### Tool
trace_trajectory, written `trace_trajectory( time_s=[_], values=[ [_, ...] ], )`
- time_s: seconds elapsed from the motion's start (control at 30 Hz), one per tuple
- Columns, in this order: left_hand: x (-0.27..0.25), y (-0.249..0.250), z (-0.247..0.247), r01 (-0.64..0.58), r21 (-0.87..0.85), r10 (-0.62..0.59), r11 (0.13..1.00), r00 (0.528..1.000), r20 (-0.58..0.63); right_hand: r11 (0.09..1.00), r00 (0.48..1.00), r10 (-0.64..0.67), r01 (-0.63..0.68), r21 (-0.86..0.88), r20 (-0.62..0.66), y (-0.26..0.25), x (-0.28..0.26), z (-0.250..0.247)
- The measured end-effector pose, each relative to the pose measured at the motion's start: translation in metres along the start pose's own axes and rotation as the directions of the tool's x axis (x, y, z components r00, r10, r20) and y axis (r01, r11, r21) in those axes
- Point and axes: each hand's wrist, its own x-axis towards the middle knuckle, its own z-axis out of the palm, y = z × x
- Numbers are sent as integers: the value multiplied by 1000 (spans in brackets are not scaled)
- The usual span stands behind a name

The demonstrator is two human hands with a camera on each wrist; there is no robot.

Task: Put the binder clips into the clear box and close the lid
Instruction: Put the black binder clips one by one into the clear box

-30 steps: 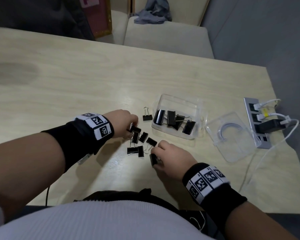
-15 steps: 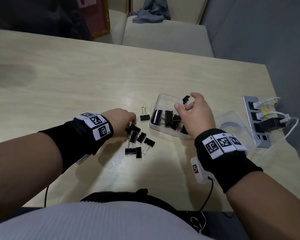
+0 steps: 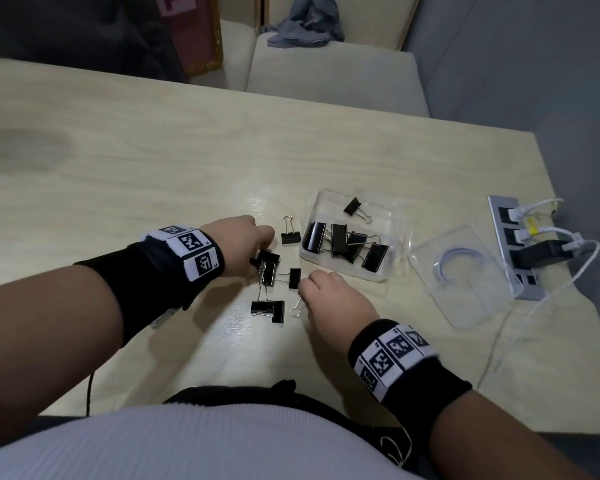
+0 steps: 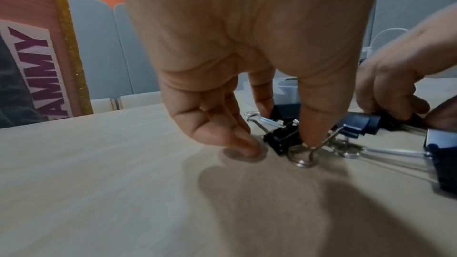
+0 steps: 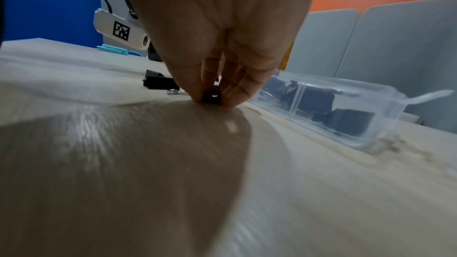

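Note:
The clear box (image 3: 314, 202) (image 5: 385, 105) stands open right of centre on the table and holds several black binder clips (image 3: 340, 237). Its clear lid (image 3: 465, 275) lies flat to the right of it. Several loose clips (image 3: 267, 308) lie in a cluster left of the box, and one clip (image 3: 290, 237) lies beside the box's left wall. My left hand (image 3: 262, 252) (image 4: 279, 130) pinches a small clip (image 4: 281, 140) on the table between thumb and forefinger. My right hand (image 3: 303, 287) (image 5: 212, 95) pinches another small clip (image 5: 210, 97), mostly hidden under its fingers.
A grey power strip (image 3: 510, 244) with plugs and white cables sits at the table's right edge, just beyond the lid. A pale chair (image 3: 326, 77) stands behind the far edge. The wooden tabletop (image 3: 153, 168) stretches left and far of the clips.
My right hand left a small clip in the box's far part, came back to the loose pile and now pinches another clip. The left hand stayed at the pile.

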Motion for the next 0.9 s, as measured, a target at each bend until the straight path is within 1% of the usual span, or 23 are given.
trace_trajectory(
  time_s=[0.13,0.2,0.3,0.37,0.43,0.47,0.57,0.6,0.63,0.67,0.73,0.8,0.83,0.9],
  values=[
    [1,3,-7,-8,1,8,1000,1000,23,996,997,72,-71,46,-36,8,-3,-5],
    [1,2,-13,-14,2,14,1000,1000,24,992,990,86,-74,105,-114,11,-5,-11],
    [0,2,-21,-23,6,23,1000,1000,10,971,956,155,-101,217,-249,16,-9,-29],
    [0,2,-25,-28,-16,27,999,999,-27,943,925,233,-139,302,-301,24,-7,-43],
    [2,2,-30,-22,-51,19,998,998,-56,912,883,325,-199,358,-338,36,-1,-55],
    [4,3,-34,-23,-80,17,997,997,-72,895,852,378,-235,379,-363,43,3,-59],
    [9,11,-48,-40,-231,6,972,989,-147,808,721,549,-328,489,-423,66,13,-72],
    [11,15,-53,-54,-296,2,954,985,-172,780,688,588,-345,522,-425,73,15,-75],
    [14,20,-58,-74,-359,0,930,980,-201,761,670,614,-364,537,-417,77,15,-78],
    [18,25,-63,-95,-420,-6,903,972,-233,749,664,631,-386,539,-401,80,14,-78],
    [25,36,-71,-138,-519,-35,843,950,-309,748,685,631,-411,521,-365,77,9,-74],
    [34,46,-74,-179,-593,-70,785,925,-373,791,738,570,-374,484,-361,63,2,-64],
    [38,50,-74,-193,-621,-81,760,919,-386,820,778,519,-337,463,-352,54,-2,-58],
    [43,55,-72,-199,-638,-80,744,921,-380,889,884,364,-236,394,-292,36,-7,-45]
  ],
)
